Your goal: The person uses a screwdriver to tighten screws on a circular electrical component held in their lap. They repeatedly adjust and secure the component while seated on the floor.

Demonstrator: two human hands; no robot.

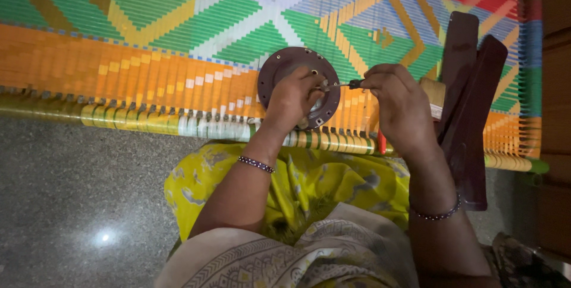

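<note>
A round dark-brown metal motor housing (284, 65) with screw holes lies on a woven cot. My left hand (292, 99) rests on it, fingers curled over its silvery centre, steadying it. My right hand (399, 105) grips a small screwdriver (352, 84) with a dark handle; its thin shaft points left toward the housing's centre, next to my left fingertips. Whether the tip sits in a screw is hidden by my fingers. Both wrists wear beaded bracelets.
The cot (148, 38) is strung with bright orange, green, yellow, white and red bands. Two dark-brown fan blades (470, 109) lie at the right, over the cot's edge. A wooden brush handle (434, 94) shows behind my right hand. Grey speckled floor (77, 204) lies below; yellow cloth covers my lap.
</note>
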